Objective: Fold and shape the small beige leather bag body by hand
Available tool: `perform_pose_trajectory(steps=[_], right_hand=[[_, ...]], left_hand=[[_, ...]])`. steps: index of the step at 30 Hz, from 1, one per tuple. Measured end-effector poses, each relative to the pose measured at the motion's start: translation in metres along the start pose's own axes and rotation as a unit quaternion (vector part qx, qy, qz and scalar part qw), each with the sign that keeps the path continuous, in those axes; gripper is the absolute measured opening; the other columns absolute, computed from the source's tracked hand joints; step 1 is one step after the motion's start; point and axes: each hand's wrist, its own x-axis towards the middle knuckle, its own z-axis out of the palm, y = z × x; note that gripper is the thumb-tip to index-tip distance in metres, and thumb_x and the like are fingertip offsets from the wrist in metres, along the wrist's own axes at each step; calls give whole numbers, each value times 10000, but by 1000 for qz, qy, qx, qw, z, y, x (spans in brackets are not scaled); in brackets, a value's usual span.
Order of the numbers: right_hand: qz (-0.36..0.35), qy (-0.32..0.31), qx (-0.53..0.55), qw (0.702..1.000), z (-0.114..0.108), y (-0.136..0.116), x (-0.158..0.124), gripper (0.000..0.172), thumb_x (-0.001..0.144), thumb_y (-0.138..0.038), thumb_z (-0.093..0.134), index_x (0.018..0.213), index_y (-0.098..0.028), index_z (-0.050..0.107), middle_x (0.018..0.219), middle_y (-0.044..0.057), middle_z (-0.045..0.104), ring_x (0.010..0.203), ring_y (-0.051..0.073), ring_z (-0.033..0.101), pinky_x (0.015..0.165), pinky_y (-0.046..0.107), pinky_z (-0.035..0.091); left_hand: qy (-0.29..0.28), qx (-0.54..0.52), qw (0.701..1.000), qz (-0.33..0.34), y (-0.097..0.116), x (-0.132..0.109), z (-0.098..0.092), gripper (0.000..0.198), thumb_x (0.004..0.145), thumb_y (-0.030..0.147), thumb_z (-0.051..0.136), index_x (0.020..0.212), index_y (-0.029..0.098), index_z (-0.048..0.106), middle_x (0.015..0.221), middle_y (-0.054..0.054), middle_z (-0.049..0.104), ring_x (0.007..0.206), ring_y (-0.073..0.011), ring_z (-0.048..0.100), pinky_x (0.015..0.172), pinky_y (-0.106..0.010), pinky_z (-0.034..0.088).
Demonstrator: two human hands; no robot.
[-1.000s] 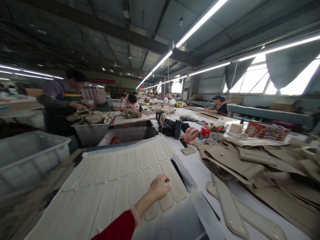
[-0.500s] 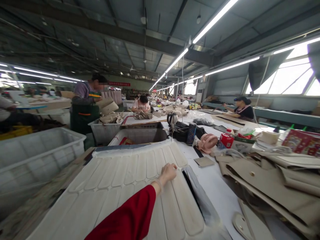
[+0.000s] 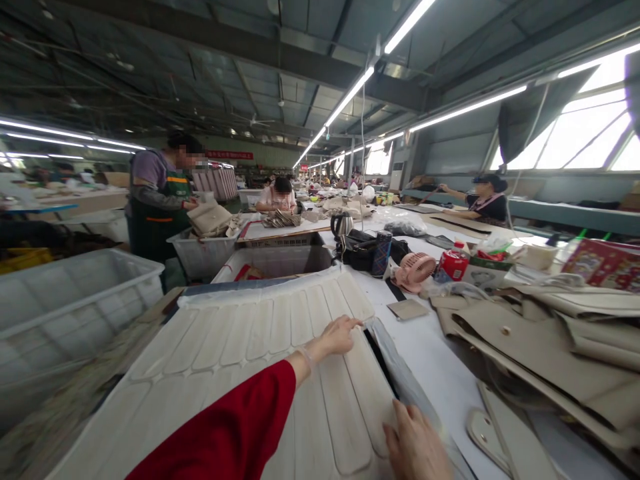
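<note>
In the head view, the left hand [image 3: 341,335] lay at the pale sheet's [image 3: 210,299] right edge, index finger extended, while the right hand [image 3: 419,439] bent its fingers nearer that edge's close corner; whether either pinched anything could not be told. The outermost strip [image 3: 369,390] ran along that edge between them, the placement seemingly steadying both its ends.

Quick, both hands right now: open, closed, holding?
Left hand: index finger extended, others curled, at the rightmost cream strip; grip cannot be told.
Right hand: fingers bent by that strip's near end; grip cannot be told.
</note>
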Motion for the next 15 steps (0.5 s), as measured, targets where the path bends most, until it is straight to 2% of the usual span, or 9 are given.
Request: perform_pose_trajectory(steps=[3, 6, 8, 10, 12, 15], right_hand=[[13, 27, 7, 1000, -3, -15, -5, 383, 881, -150, 476, 1233, -70, 604, 1151, 195, 628, 1138, 366, 552, 991, 467, 400], [49, 31, 50, 997, -7, -17, -4, 351, 903, -184, 456, 1204, -54, 582, 1138, 192, 632, 1108, 326, 576, 959, 409, 414], [72, 20, 88, 993, -9, -14, 3, 274, 911, -257, 473, 1084, -101, 619, 1021, 149, 674, 988, 284, 634, 840, 354, 459], [85, 8, 119, 989, -9, -11, 12, 169, 874, -320, 542, 847, -174, 623, 829, 93, 677, 823, 264, 653, 681, 329, 447], [92, 6, 145, 985, -9, -11, 21, 175, 793, -284, 630, 659, -220, 538, 680, 50, 623, 703, 250, 619, 579, 317, 378], [98, 16, 201, 974, -15, -20, 31, 267, 721, -132, 642, 555, -222, 453, 564, -6, 519, 609, 190, 541, 538, 287, 309]], left_hand=[[10, -27, 1000, 2, 7, -36, -3, 545, 816, 182, 663, 1333, 198, 492, 1245, -85, 570, 1129, -237, 552, 1007, -412, 442], [10, -54, 998, 9, 23, -91, 2, 617, 713, 177, 710, 1297, 245, 523, 1247, -43, 581, 1168, -223, 528, 1051, -343, 399], [17, -68, 997, -7, 37, -129, 9, 566, 700, 261, 747, 1232, 235, 557, 1218, -45, 597, 1155, -242, 533, 1037, -355, 402], [27, -79, 996, -34, 50, -159, 17, 489, 698, 333, 770, 1136, 212, 588, 1169, -58, 613, 1112, -254, 550, 1006, -372, 417], [35, -88, 994, -51, 58, -178, 25, 449, 697, 360, 783, 1077, 210, 599, 1138, -55, 619, 1092, -252, 555, 1003, -377, 415], [42, -94, 994, -47, 62, -186, 33, 509, 675, 378, 805, 1113, 222, 596, 1203, -51, 595, 1133, -251, 534, 1046, -374, 384]])
